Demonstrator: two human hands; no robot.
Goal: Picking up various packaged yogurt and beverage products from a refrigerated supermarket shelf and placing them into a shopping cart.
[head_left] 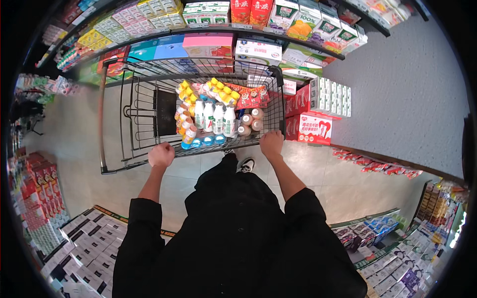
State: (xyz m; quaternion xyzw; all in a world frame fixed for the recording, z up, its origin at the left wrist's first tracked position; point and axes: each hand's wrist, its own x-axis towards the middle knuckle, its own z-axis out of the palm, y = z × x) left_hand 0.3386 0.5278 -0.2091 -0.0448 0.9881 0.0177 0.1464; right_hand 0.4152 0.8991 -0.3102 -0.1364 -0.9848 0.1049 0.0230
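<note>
A black wire shopping cart [145, 80] stands sideways before me, its push handle [102, 119] at the left. My left hand [161, 154] is curled over the near side rim, and my right hand [271, 143] grips the same rim close to the right corner. Inside lie white bottles with green print [218, 119] in a row. Yellow-capped bottles [223, 91] sit behind them, next to a red carton pack [253, 97]. Several bottles with pale round caps [250, 122] are at the right. Orange-and-white bottles [186, 124] and blue-capped bottles [208, 140] fill the left and near edge.
Beyond the cart, a shelf [208, 29] holds drink cartons, with large boxes [257, 52] below. Red cartons [315, 128] stand on the floor by a grey wall panel [395, 97]. Stacked white boxes [93, 253] are behind me at left, and carton displays [395, 257] at right.
</note>
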